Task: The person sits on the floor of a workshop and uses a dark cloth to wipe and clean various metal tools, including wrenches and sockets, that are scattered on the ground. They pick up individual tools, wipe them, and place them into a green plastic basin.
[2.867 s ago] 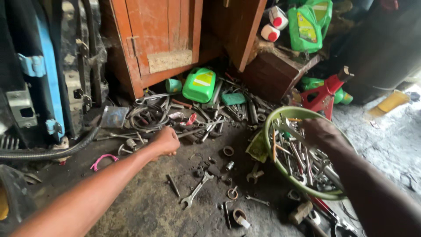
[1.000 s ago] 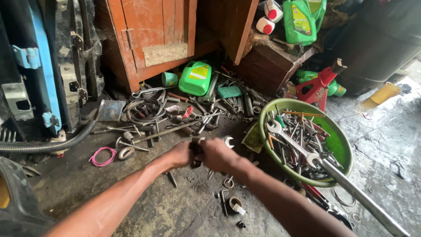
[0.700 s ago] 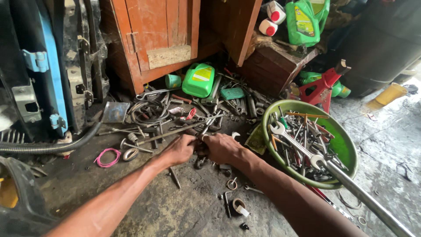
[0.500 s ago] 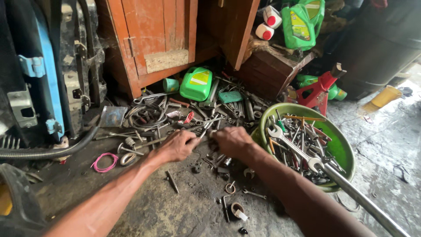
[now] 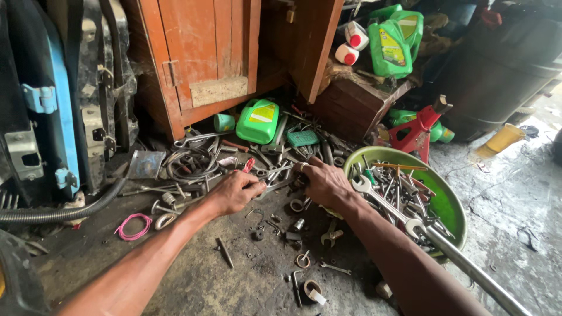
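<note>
- Where the pile of loose tools lies on the grimy floor in front of the orange wooden cabinet, both hands are sunk into it.
- The left hand is seen curled, its fingers pinched on a slim metal tool that juts toward the right hand; its exact kind cannot be told.
- The right hand is laid palm down on the heap, fingers spread and bent; whether anything is gripped beneath it cannot be told.
- The slim tool is judged to be steel: stiff, fairly heavy for its bulk, and likely greasy, so slippery.
- It would best be taken along the shank, near its middle, since it is entangled with neighbouring pieces.
- A green basin full of spanners stands just beside the right forearm, and a green jug lies behind the pile.
</note>
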